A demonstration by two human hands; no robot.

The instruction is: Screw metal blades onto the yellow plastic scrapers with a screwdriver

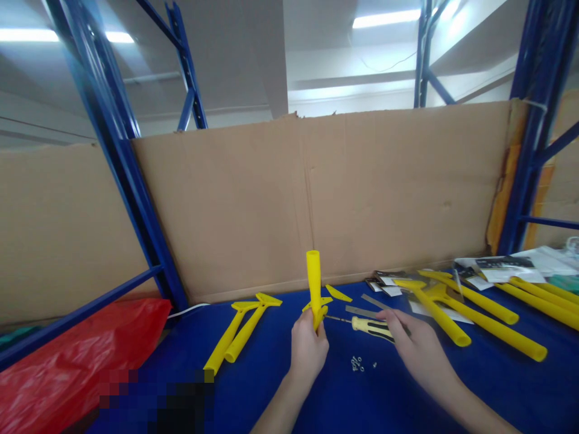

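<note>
Left hand (309, 348) is gripping a yellow handle (313, 274), right hand (415, 342) a screwdriver (373, 327); loose metal bits (354, 361) towards five o'clock are suggesting unfinished work.

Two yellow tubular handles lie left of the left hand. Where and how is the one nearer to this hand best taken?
The nearer yellow handle is probably best gripped around mid-tube, coming from above and its right: the round tube suits wrapped fingers, and its flat, wide head points away. The other yellow handle lies close along its left, while the left hand is on its right.
</note>
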